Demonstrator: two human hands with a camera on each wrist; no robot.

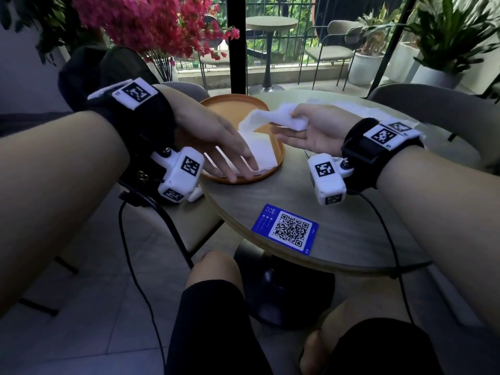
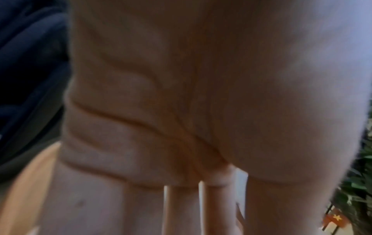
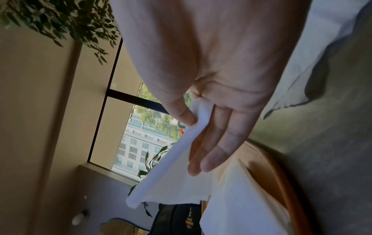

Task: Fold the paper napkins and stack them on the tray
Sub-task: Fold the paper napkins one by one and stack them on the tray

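An orange oval tray (image 1: 224, 109) sits on the round table with a stack of folded white napkins (image 1: 261, 154) in its near right part. My left hand (image 1: 230, 155) lies flat with straight fingers on the stack's left side. My right hand (image 1: 292, 123) pinches a folded white napkin (image 1: 266, 117) between thumb and fingers, holding it in the air just above the tray. The right wrist view shows the thumb (image 3: 181, 114) pressed on that napkin (image 3: 173, 179) above the stack (image 3: 241, 206). In the left wrist view the palm (image 2: 201, 95) fills the picture.
Unfolded white napkins (image 1: 359, 109) lie on the table (image 1: 351, 226) behind my right wrist. A blue QR card (image 1: 285, 229) lies near the front edge. Grey chairs (image 1: 438, 104) ring the table. A dark bag (image 1: 102, 71) and red flowers (image 1: 151, 23) stand at the back left.
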